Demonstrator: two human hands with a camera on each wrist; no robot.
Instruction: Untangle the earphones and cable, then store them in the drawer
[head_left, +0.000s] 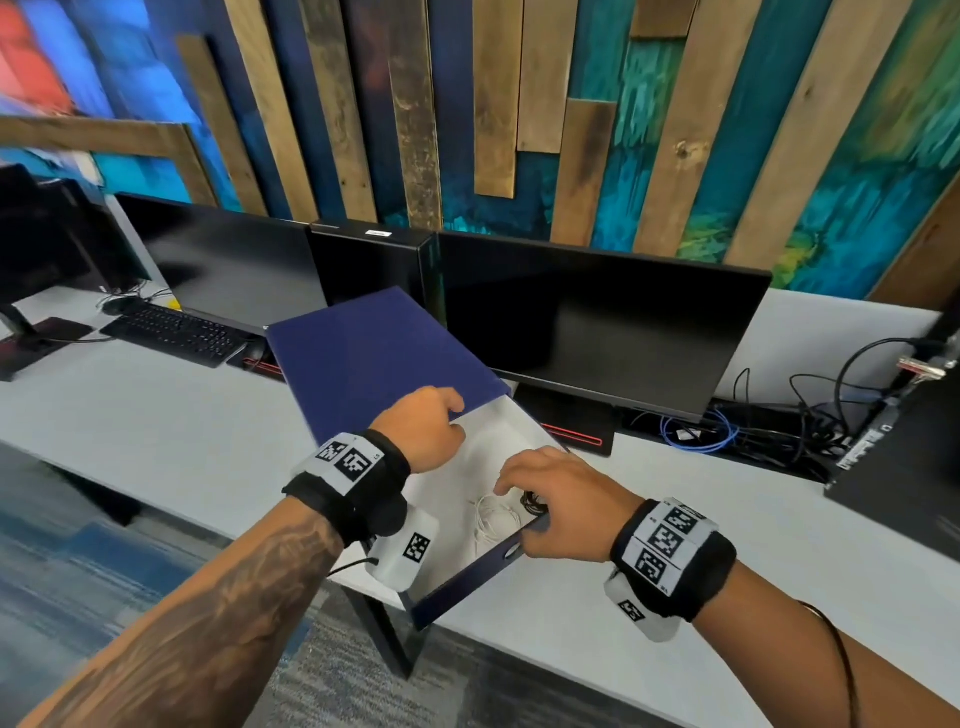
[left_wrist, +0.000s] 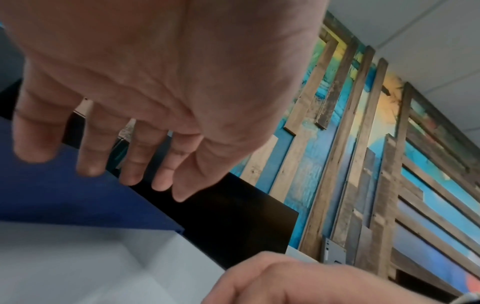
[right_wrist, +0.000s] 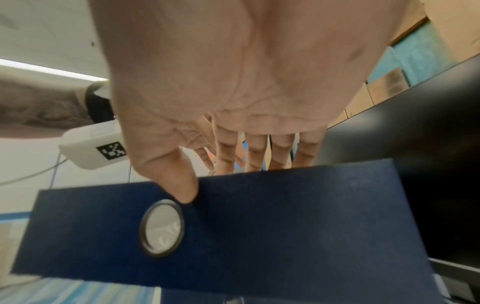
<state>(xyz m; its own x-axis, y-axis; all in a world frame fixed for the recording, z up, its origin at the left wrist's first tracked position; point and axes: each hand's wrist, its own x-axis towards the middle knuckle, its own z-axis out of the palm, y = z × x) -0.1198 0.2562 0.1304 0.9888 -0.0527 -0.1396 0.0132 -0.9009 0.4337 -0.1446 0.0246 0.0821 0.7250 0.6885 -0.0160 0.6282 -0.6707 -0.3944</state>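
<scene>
A navy box (head_left: 374, 358) lies on the white desk (head_left: 156, 431) with its drawer (head_left: 467, 582) pulled out toward me. On the drawer's white floor (head_left: 498, 441) lie the coiled white earphones (head_left: 493, 514) and a small black cable bundle (head_left: 531, 501), partly hidden by my right hand (head_left: 561, 499). That hand grips the drawer front (right_wrist: 285, 226), thumb beside its ring hole (right_wrist: 161, 228), fingers over the rim. My left hand (head_left: 426, 426) rests with relaxed fingers (left_wrist: 135, 164) at the front edge of the box top (left_wrist: 64, 195).
Two dark monitors (head_left: 597, 322) (head_left: 223, 260) stand just behind the box. A keyboard (head_left: 171, 332) is at the far left. Tangled cables (head_left: 779, 415) and a black computer case (head_left: 909, 441) sit at the right. The drawer front overhangs the desk's near edge.
</scene>
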